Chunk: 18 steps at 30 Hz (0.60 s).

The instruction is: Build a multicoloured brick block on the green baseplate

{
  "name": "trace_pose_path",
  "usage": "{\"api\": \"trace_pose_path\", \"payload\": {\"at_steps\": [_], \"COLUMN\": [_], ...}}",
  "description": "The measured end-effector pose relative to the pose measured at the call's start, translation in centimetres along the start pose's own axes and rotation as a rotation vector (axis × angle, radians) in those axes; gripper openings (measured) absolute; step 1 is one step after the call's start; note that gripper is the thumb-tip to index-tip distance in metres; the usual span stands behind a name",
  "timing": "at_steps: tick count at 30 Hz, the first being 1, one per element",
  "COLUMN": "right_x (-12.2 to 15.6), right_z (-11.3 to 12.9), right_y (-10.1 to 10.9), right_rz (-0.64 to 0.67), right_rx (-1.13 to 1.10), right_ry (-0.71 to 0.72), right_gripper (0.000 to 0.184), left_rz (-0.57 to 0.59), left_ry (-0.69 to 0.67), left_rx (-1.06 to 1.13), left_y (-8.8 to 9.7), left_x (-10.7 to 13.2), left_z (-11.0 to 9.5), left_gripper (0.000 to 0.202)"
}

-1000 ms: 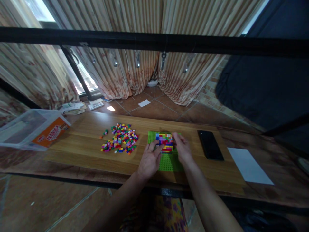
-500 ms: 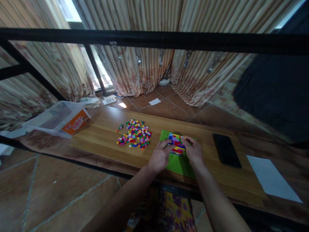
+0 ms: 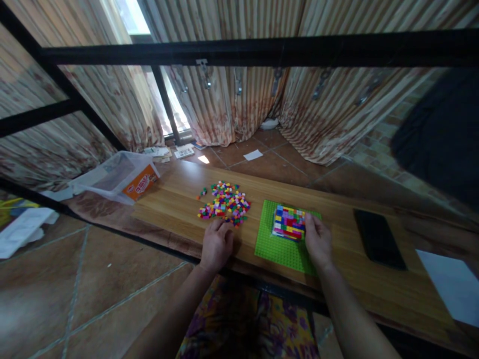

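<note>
A block of multicoloured toy bricks stands on a green studded baseplate. My right hand is closed at the block's right edge, with its fingertips against the bricks. To the left, my left hand reaches the near edge of a heap of loose small bricks. Its fingers are curled and pressed together, pointing down at the bricks. Whatever lies under those fingertips is hidden.
The wooden board also bears a black phone on the right. Beyond it lies a white paper sheet. A clear plastic bin with an orange label is at the left end. A dark metal bar crosses behind.
My left hand has left the brick block and moved left to the loose heap. My right hand stays at the block's right side. The view has shifted left.
</note>
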State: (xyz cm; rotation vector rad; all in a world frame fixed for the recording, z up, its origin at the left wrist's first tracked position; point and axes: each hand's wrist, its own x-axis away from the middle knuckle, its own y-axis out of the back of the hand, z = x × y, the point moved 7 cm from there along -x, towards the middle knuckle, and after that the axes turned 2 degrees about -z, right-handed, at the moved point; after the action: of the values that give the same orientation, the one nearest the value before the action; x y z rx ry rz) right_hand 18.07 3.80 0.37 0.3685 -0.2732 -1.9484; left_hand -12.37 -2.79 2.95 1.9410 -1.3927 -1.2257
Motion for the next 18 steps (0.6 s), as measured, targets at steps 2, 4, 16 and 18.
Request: {"api": "trace_pose_path", "payload": {"at_steps": [2, 4, 16, 18], "right_x": [0.0, 0.1, 0.3, 0.3], "right_z": [0.0, 0.0, -0.2, -0.4], "right_y": [0.0, 0.0, 0.2, 0.3], "right_rz": [-0.011, -0.023, -0.060, -0.085], "right_rx": [0.008, 0.003, -0.046, -0.084], "right_ry": [0.010, 0.022, 0.025, 0.015], "right_gripper": [0.055, 0.055, 0.051, 0.050], "left_rz": [0.007, 0.017, 0.063, 0.082], "left_ry": [-0.006, -0.001, 0.131, 0.239], "left_rx": [-0.032, -0.069, 0.249, 0.453], "left_y": [-0.4, -0.9, -1.1, -1.5], "left_x": [-0.3, -0.7, -1.1, -0.5], "left_z": [-0.2, -0.4, 0.4, 0.0], "left_gripper": [0.017, 0.020, 0.021, 0.023]}}
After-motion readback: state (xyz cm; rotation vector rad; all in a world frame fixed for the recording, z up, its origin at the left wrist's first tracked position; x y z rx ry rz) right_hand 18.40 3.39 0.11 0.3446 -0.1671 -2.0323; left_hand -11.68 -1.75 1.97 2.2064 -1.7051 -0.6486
